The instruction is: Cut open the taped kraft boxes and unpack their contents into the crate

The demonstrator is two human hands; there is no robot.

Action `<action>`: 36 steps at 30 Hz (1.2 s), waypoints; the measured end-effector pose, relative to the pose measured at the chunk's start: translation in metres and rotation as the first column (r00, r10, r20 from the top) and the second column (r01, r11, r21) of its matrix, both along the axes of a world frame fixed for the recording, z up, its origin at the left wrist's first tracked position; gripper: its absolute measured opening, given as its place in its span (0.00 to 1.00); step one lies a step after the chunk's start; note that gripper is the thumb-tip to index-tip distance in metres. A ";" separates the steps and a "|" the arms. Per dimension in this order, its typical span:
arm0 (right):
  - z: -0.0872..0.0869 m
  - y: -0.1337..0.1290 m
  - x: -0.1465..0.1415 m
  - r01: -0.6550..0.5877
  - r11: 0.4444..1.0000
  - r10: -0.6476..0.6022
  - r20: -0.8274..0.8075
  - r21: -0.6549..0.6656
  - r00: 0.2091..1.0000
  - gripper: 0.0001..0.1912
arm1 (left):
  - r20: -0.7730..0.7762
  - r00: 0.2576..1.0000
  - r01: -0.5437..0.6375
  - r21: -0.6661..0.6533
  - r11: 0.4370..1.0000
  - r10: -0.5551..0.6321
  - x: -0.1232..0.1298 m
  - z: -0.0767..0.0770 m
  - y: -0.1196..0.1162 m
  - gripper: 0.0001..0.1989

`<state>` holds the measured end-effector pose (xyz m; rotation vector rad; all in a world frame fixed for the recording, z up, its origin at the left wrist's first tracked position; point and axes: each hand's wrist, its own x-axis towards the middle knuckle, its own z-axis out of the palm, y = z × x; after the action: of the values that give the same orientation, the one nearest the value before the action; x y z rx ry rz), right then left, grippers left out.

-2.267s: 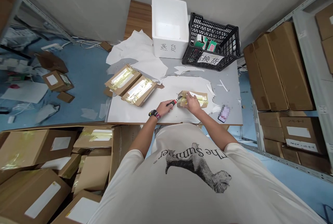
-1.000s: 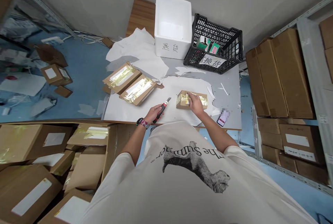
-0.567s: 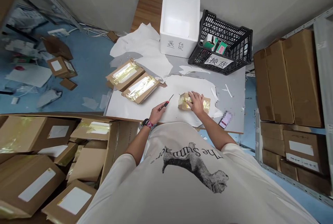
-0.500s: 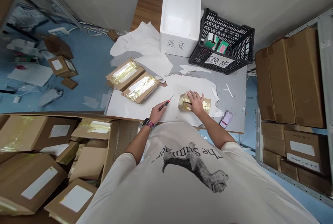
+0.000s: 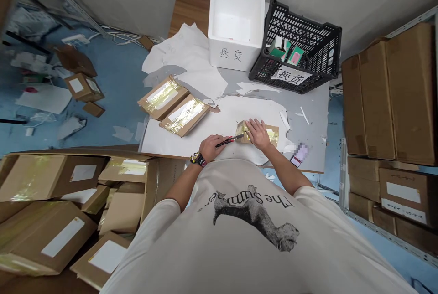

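Observation:
My left hand (image 5: 211, 148), with a watch on its wrist, is closed around the handle of a red and black knife (image 5: 226, 141). The blade points right and reaches the left end of a small taped cardboard box (image 5: 274, 134). Over the top of that box lies my right hand (image 5: 258, 133), its fingers stretched out and pressing on the tape. Two taped boxes with white labels, a rear one (image 5: 163, 97) and a front one (image 5: 185, 115), sit side by side to the left on the white-covered table (image 5: 219, 150).
A white foam box (image 5: 226, 52) and a black crate (image 5: 301, 41) holding green cartons stand at the back. A phone (image 5: 299, 155) lies at the right. Large carton of parcels (image 5: 150, 184) at lower left; stacked boxes (image 5: 410, 93) fill the right shelf.
My left hand has moved right and turned, bringing the knife blade from the bare paper to the small box's left end. My right hand remains on the box. The view has shifted slightly.

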<state>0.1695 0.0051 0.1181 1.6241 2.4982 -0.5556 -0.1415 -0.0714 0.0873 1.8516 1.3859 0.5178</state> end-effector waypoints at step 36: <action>-0.025 -0.014 0.016 0.083 0.938 -0.037 -0.140 0.336 0.989 0.27 | -0.246 0.939 -0.220 0.111 0.969 0.241 -0.012 -0.034 -0.016 0.28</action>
<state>0.1850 -0.0086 0.0930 1.8390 2.7751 -0.2493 -0.1532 -0.0870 0.0528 1.8832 1.7954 0.4682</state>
